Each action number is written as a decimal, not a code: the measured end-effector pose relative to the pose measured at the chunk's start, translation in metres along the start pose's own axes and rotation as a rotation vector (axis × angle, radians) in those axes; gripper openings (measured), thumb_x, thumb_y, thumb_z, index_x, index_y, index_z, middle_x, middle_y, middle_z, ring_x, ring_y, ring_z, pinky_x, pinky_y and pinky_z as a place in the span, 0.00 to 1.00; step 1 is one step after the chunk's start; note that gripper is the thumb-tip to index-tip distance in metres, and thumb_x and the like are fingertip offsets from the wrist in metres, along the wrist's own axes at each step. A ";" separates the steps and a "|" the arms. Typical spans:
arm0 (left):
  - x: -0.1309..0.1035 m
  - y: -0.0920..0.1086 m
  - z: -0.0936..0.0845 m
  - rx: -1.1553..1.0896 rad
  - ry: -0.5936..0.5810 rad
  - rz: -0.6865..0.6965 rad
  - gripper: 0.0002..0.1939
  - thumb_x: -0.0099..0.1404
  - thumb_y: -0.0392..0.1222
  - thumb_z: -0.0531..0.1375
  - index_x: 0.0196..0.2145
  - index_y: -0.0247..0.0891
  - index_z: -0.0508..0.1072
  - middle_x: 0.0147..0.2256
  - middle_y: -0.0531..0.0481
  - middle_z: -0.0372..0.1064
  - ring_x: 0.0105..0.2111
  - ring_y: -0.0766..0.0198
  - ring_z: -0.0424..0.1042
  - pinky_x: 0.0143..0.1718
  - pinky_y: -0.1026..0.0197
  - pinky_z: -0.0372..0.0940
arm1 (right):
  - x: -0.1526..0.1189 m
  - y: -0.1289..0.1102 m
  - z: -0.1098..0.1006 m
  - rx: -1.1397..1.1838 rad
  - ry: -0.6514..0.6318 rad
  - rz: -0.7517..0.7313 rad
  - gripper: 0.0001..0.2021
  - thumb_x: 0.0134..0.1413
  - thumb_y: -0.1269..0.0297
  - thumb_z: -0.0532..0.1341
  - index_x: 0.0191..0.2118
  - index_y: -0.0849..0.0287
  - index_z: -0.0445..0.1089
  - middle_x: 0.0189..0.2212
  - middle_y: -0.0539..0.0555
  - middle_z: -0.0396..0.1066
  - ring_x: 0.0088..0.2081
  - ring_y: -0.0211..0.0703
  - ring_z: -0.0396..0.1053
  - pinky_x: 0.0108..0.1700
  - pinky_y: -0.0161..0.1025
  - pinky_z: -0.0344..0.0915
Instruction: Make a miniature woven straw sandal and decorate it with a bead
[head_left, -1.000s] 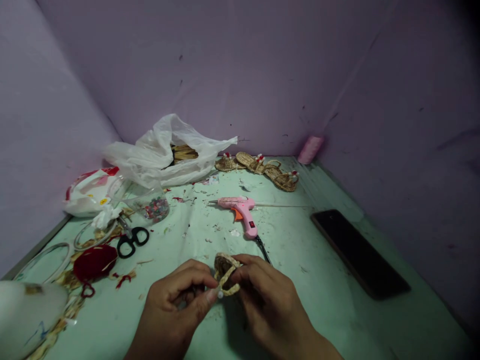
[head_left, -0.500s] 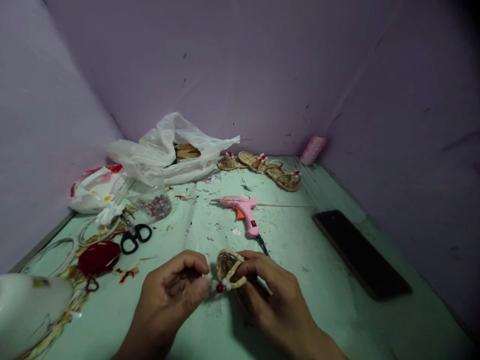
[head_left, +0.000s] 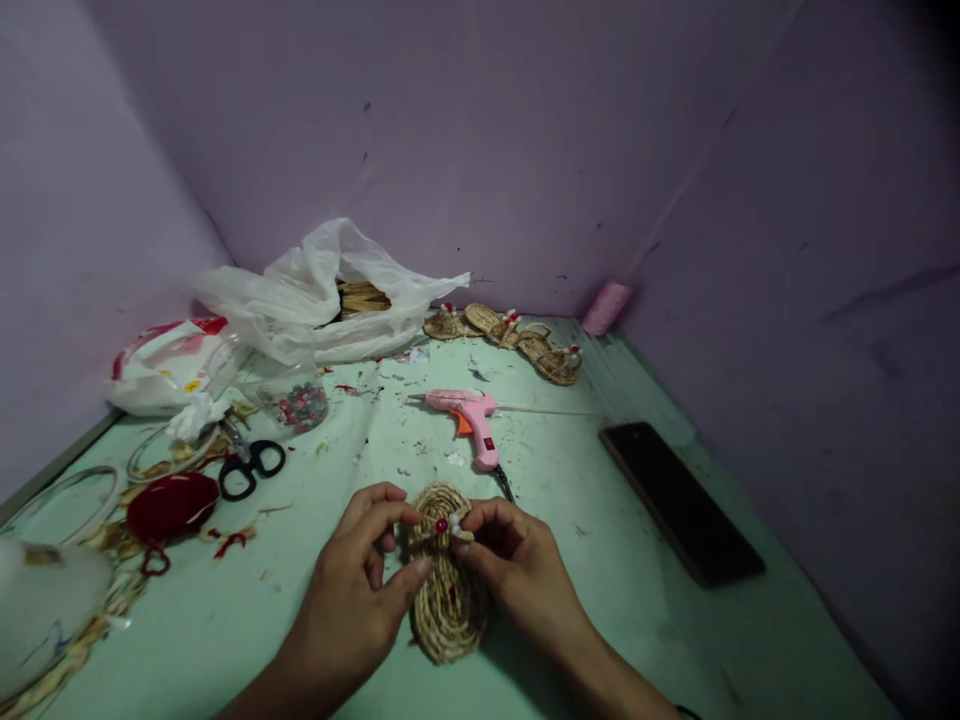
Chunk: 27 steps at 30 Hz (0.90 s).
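A small braided straw sandal (head_left: 448,610) with an oval coiled sole faces the camera at the lower middle. Its strap carries a red bead (head_left: 442,526) and white beads (head_left: 454,522). My right hand (head_left: 517,560) pinches the strap beside the white beads at the sandal's right edge. On the other side, my left hand (head_left: 367,570) has its thumb and fingers apart, with the fingertips at the sandal's left edge. Just beyond the sandal lies a pink glue gun (head_left: 469,412) with an orange trigger, its nozzle toward the left.
Black scissors (head_left: 251,470), red yarn (head_left: 171,507) and a clear cup of beads (head_left: 296,400) lie left. Behind are a white plastic bag (head_left: 300,290) and several straw sandals (head_left: 491,325). A dark phone (head_left: 682,500) and pink spool (head_left: 606,307) are on the right.
The sandal has turned from a steep angle to show its whole sole. My left hand has come closer to its edge, and the view has shifted slightly right.
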<state>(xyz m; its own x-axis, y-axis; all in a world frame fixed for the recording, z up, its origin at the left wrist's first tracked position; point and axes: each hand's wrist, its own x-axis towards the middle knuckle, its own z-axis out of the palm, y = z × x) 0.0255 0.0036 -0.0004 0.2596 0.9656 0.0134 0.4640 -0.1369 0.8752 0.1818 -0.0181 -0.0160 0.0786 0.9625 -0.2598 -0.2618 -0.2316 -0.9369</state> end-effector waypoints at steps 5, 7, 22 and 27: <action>0.001 -0.006 0.004 0.108 -0.024 0.097 0.08 0.55 0.32 0.55 0.34 0.39 0.68 0.42 0.48 0.62 0.24 0.71 0.62 0.25 0.66 0.63 | -0.002 0.000 -0.003 -0.102 -0.078 -0.004 0.08 0.37 0.70 0.64 0.26 0.60 0.64 0.24 0.49 0.68 0.27 0.37 0.66 0.31 0.35 0.62; 0.002 -0.009 0.006 0.124 -0.044 0.119 0.07 0.56 0.31 0.54 0.32 0.39 0.68 0.40 0.49 0.64 0.23 0.72 0.61 0.26 0.66 0.62 | -0.001 -0.006 -0.009 -0.171 -0.117 -0.026 0.08 0.38 0.69 0.64 0.29 0.60 0.66 0.27 0.51 0.70 0.31 0.39 0.68 0.35 0.37 0.64; 0.007 -0.012 0.007 0.137 -0.085 0.128 0.03 0.57 0.34 0.54 0.29 0.38 0.68 0.30 0.52 0.66 0.21 0.71 0.59 0.22 0.68 0.59 | 0.042 -0.047 -0.005 -0.145 -0.227 0.179 0.07 0.37 0.73 0.65 0.26 0.63 0.67 0.17 0.44 0.64 0.17 0.28 0.58 0.21 0.29 0.55; 0.009 -0.014 0.007 0.139 -0.086 0.115 0.03 0.55 0.34 0.55 0.27 0.38 0.68 0.29 0.53 0.66 0.20 0.71 0.59 0.20 0.69 0.58 | 0.045 -0.042 -0.008 -0.064 -0.318 0.289 0.08 0.37 0.73 0.66 0.27 0.63 0.68 0.20 0.46 0.67 0.19 0.28 0.61 0.22 0.29 0.56</action>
<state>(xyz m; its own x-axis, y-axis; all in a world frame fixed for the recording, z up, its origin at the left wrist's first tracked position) 0.0269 0.0130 -0.0157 0.3860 0.9204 0.0629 0.5379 -0.2799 0.7952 0.2043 0.0340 0.0095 -0.2919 0.8501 -0.4384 -0.1687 -0.4969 -0.8513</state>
